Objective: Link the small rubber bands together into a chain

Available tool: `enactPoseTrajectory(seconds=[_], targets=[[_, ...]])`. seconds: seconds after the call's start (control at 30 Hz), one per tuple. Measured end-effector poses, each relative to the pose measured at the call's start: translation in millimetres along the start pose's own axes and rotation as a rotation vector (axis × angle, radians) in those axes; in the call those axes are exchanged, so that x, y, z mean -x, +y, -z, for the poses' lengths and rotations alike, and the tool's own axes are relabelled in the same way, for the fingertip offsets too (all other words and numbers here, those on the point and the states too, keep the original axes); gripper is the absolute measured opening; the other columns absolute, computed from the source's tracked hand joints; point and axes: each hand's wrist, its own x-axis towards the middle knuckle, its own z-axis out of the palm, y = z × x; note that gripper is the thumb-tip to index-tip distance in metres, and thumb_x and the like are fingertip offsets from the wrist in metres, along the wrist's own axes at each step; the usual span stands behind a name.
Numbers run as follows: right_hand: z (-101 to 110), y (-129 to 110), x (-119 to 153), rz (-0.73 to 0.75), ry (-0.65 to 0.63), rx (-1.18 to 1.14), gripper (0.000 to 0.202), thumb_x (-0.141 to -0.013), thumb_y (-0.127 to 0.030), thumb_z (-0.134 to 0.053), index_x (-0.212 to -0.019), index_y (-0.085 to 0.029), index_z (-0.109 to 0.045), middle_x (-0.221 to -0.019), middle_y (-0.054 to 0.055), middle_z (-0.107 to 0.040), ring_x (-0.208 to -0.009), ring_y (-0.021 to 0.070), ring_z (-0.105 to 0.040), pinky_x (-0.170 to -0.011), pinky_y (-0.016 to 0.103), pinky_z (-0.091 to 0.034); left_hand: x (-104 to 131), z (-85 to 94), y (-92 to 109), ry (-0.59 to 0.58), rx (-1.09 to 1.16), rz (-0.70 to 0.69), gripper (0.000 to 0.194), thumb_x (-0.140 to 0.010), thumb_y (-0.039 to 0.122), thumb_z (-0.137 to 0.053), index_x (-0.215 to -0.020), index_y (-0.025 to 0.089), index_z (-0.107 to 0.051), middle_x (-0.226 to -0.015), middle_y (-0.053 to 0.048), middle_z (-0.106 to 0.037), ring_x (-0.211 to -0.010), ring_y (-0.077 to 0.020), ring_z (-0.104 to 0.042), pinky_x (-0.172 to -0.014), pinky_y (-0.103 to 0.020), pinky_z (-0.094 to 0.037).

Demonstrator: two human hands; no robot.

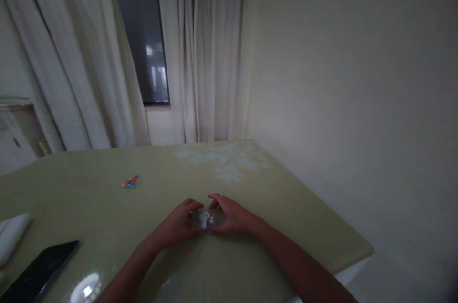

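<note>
A dark phone [37, 272] lies at the near left of the table [286, 207], with a white cloth [10, 236] just beyond it. At centre, the left hand [179, 224] and right hand [234, 217] cup a small clear container [205, 218] resting on the tabletop, fingers curled against its sides. Farther left lie coloured clips [129, 182]. Curtains [200, 55] hang behind.

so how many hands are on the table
2. The left hand and right hand face each other near the table middle, both touching a small clear thing between them. No other hands show.
</note>
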Motion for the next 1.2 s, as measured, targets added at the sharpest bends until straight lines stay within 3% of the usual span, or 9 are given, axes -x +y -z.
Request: enactPoseTrajectory(seconds=[0.07, 0.17, 0.3, 0.63, 0.77, 0.97, 1.2], targets=[[-1, 3, 0, 0.012, 0.005, 0.013, 0.096, -0.068, -0.044, -0.091, -0.15, -0.021, -0.047, -0.129, 0.012, -0.064, -0.117, 0.0284, -0.06, -0.104, 0.04, -0.045, -1, 0.0, 2, 0.016, -0.038, 0.009, 0.055, -0.07, 0.03, -0.079, -0.122, 0.019, -0.065, -0.119, -0.009, -0.066, -0.103, -0.0248, -0.068, -0.088, -0.032, -0.054], [-3, 1, 0, 0.058, 0.012, 0.078, 0.075, -0.071, -0.043, -0.088, -0.137, -0.021, -0.059, -0.127, 0.011, -0.065, -0.118, 0.0285, -0.059, -0.105, 0.04, -0.044, -1, 0.0, 7, 0.044, -0.105, 0.002, 0.051, -0.071, 0.033, -0.079, -0.118, 0.018, -0.067, -0.114, -0.009, -0.069, -0.102, -0.0259, -0.068, -0.087, -0.033, -0.053], [-5, -3, 1, 0.02, 0.032, 0.082, 0.068, -0.07, -0.041, -0.088, -0.129, -0.021, -0.061, -0.12, 0.01, -0.065, -0.109, 0.0264, -0.061, -0.098, 0.037, -0.048, 0, 1.5, 10, 0.068, -0.181, 0.002, 0.053, -0.069, 0.032, -0.08, -0.119, 0.018, -0.067, -0.115, -0.011, -0.071, -0.104, -0.0282, -0.068, -0.092, -0.036, -0.051], [-4, -2, 2, 0.021, 0.054, 0.069, 0.065, -0.069, -0.038, -0.088, -0.125, -0.02, -0.061, -0.119, 0.01, -0.066, -0.106, 0.0256, -0.062, -0.095, 0.037, -0.049, 1, 0.1, 9, 0.058, -0.134, -0.009, 0.045, -0.07, 0.031, -0.077, -0.111, 0.018, -0.065, -0.11, -0.009, -0.07, -0.1, -0.0269, -0.067, -0.086, -0.035, -0.052], [-1, 3, 2, -0.01, 0.106, 0.091, 0.066, -0.071, -0.04, -0.086, -0.128, -0.018, -0.061, -0.121, 0.012, -0.065, -0.109, 0.0268, -0.061, -0.098, 0.039, -0.048, -1, -2.4, -5, 0.088, -0.073, -0.037, 0.058, -0.072, 0.03, -0.076, -0.127, 0.02, -0.062, -0.127, -0.012, -0.068, -0.117, -0.0304, -0.064, -0.102, -0.04, -0.049], [2, 16, 0, 0.016, 0.131, 0.127, 0.068, -0.073, -0.038, -0.085, -0.132, -0.016, -0.059, -0.121, 0.012, -0.064, -0.11, 0.0258, -0.06, -0.101, 0.038, -0.048, -4, -13.5, -25, 0.194, -0.063, -0.052, 0.053, -0.079, 0.037, -0.073, -0.128, 0.017, -0.064, -0.121, -0.013, -0.071, -0.11, -0.0304, -0.067, -0.1, -0.042, -0.052], [6, 18, -1, 0.064, 0.074, 0.164, 0.071, -0.072, -0.057, -0.086, -0.126, -0.017, -0.063, -0.12, 0.012, -0.065, -0.112, 0.0272, -0.06, -0.1, 0.039, -0.047, -3, -21.0, -23, 0.214, -0.094, -0.076, 0.064, -0.08, 0.041, -0.074, -0.138, 0.017, -0.059, -0.125, -0.015, -0.068, -0.114, -0.0314, -0.064, -0.102, -0.046, -0.051]])
